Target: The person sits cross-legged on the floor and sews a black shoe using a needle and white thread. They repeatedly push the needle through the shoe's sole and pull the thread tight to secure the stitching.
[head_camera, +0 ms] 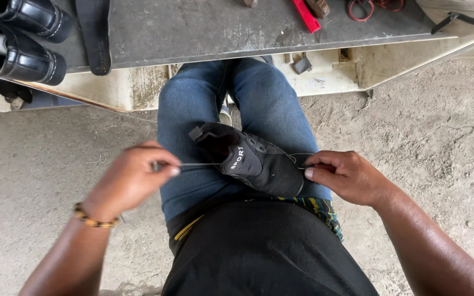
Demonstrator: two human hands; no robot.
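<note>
Pinching taut thread, both hands flank the lap-held black shoe.

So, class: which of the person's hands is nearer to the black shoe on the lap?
Right. The right hand pinches thread at the shoe; the left hand pulls thread farther out.

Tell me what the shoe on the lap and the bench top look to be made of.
Black shoe: seemingly matte synthetic or fabric upper, going by its dull surface and stitched panels; hard to be sure. Bench top: looks like grey painted or bare metal sheet, scuffed and scratched, possibly a coated board. The thread between both hands looks thin and pale.
</note>
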